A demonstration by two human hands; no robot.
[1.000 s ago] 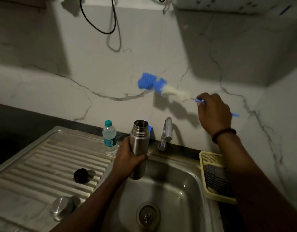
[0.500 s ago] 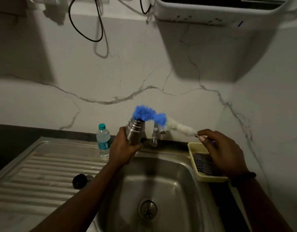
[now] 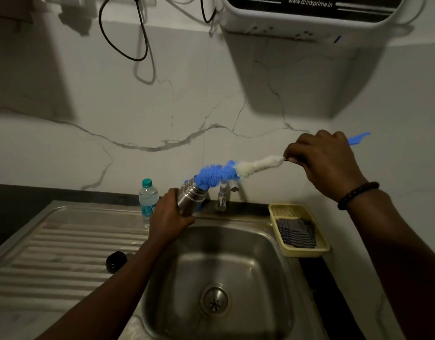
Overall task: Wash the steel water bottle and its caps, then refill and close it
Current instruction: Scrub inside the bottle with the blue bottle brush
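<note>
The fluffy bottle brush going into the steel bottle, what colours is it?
The fluffy bottle brush is blue at its tip, white nearer the handle; head view.

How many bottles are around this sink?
2. A steel water bottle is held tilted above the steel sink in the left hand, with a blue and white bottle brush entering its mouth. A small clear plastic bottle with a green cap stands behind the draining board.
</note>
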